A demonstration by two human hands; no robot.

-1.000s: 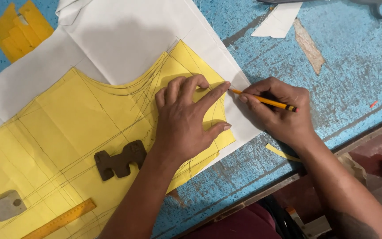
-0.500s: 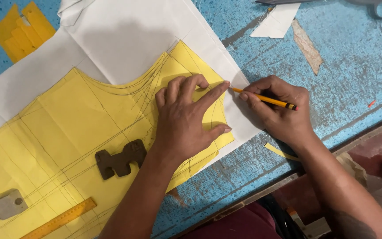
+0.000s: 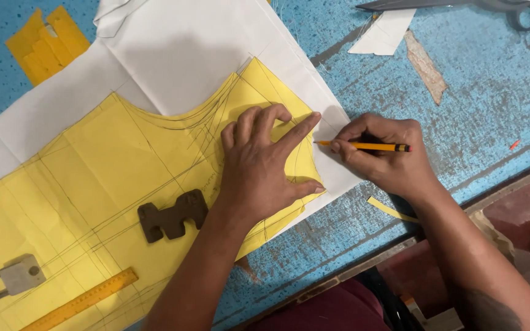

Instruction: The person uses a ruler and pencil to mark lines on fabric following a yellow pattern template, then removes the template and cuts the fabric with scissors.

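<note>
Left hand [image 3: 262, 165] lies flat, fingers spread, pressing the yellow paper pattern [image 3: 111, 178] onto white fabric [image 3: 173, 55]. Right hand [image 3: 387, 156] pinches a yellow pencil [image 3: 363, 146], tip at the pattern's edge.

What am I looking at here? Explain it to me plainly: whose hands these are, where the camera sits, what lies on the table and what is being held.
There is no machine here, just a person working with two bare hands. The single camera is worn on that person's head and looks down, so the arms enter from the bottom of the picture.

On the worn blue table lies a sheet of white fabric, and on it a yellow paper pattern piece covered with pencil lines. A dark brown metal block, a grey padlock and an orange ruler rest on the pattern.

The left hand presses flat on the pattern near its right edge. The right hand holds a yellow pencil, its tip at the pattern's edge by the left index finger.
</note>
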